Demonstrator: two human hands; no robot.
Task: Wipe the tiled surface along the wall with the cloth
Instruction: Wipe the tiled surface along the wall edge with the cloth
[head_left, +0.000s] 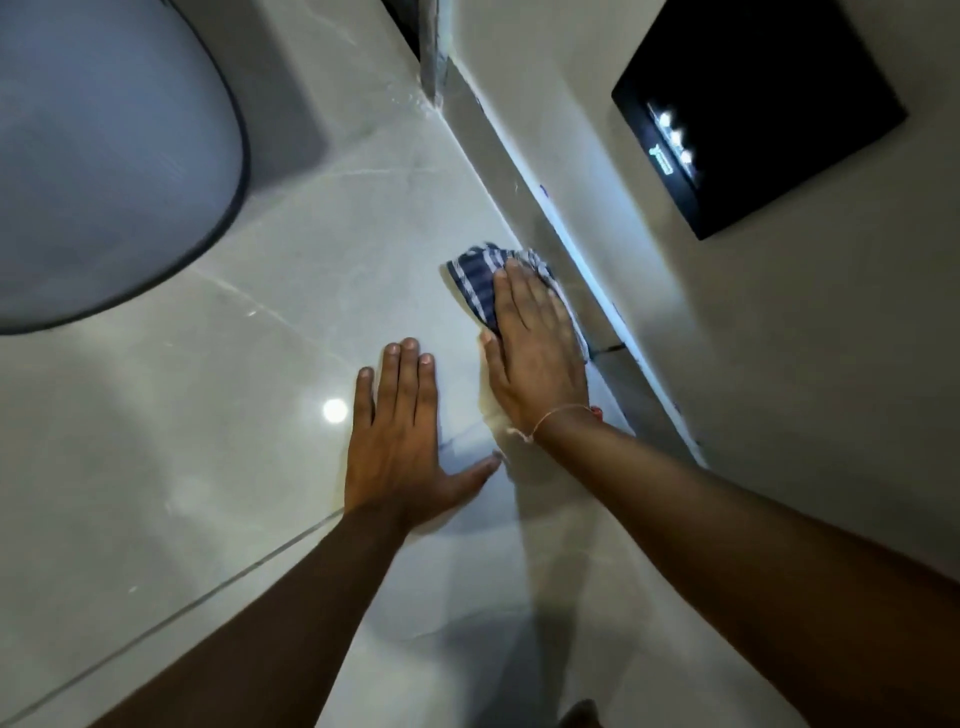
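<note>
A blue-and-white striped cloth (475, 275) lies on the glossy grey tiled surface (291, 291), right against the skirting (561, 270) at the foot of the wall. My right hand (535, 353) presses flat on the cloth, fingers together, covering its near half. My left hand (400, 436) rests flat on the bare tile just to the left, fingers spread, holding nothing. A thin string bracelet circles my right wrist.
A large rounded grey object with a dark rim (104, 156) fills the upper left. A black wall panel with small lights (753, 114) hangs on the pale wall at the upper right. A grout line (208, 597) crosses the tiles at the lower left.
</note>
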